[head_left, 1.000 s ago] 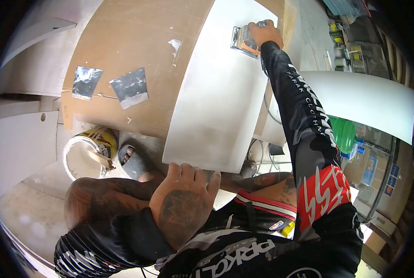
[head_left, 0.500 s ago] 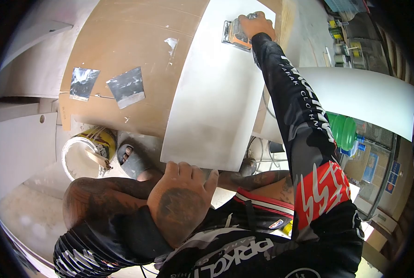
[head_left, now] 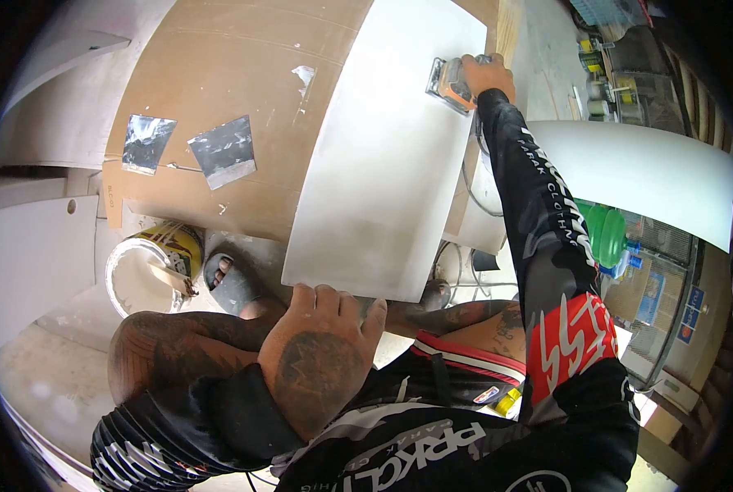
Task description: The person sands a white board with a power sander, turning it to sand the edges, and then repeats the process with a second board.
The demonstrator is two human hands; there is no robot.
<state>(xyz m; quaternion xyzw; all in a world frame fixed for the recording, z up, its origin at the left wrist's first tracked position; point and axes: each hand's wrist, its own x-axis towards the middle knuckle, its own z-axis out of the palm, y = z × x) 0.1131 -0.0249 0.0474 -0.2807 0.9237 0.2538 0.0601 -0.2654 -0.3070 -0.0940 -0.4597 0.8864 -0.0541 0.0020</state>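
Note:
A long white panel [head_left: 366, 189] lies in front of me, its near end close to my lap. My right hand [head_left: 489, 75] is closed around an orange and grey palm sander [head_left: 455, 84], whose flat pad sits over the panel's right edge near the far end. At the near edge, my left hand [head_left: 321, 353] has its fingers bent against the panel, with the thumb off to the right. The fingertips of that hand are hidden from me.
Brown cardboard [head_left: 235, 74] extends under and left of the panel, carrying two dark sandpaper pieces [head_left: 223, 153] [head_left: 148, 143]. A white-smeared bucket [head_left: 155, 266] holds a wooden stick. A cable [head_left: 473, 184] runs along the right, near a green water jug [head_left: 604, 234].
My right hand and the sander have shifted right and somewhat nearer to me, to the panel's right edge. My left hand has stayed at the near edge.

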